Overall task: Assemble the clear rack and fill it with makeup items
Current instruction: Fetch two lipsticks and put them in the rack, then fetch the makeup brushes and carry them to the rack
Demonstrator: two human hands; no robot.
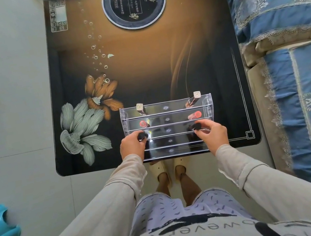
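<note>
**Overhead view, rack at the table's near edge.** A clear stepped rack (167, 113) is standing on a dark table (142, 68) printed with flowers, its front rail lying along the near edge.

The left hand (132, 147) is pinching a black-capped tube (142, 135) between thumb and curled fingers at the left end of the third tier from the back. The right hand (211, 133) is pinching a second black-capped tube (196, 126) in the same way at the right end of that tier. Whether either tube is resting on the tier cannot be told.

On the tier behind, a red-capped tube (142, 123) is sitting at the left end and a coral-capped tube (195, 115) at the right. On the back tier, a left silver-capped tube (140, 108) and a right silver-capped tube (195, 97) are standing at the two ends.

A round black disc (134, 0) is lying at the table's far middle. A blue patterned cover (287, 13) is lying to the table's right.
</note>
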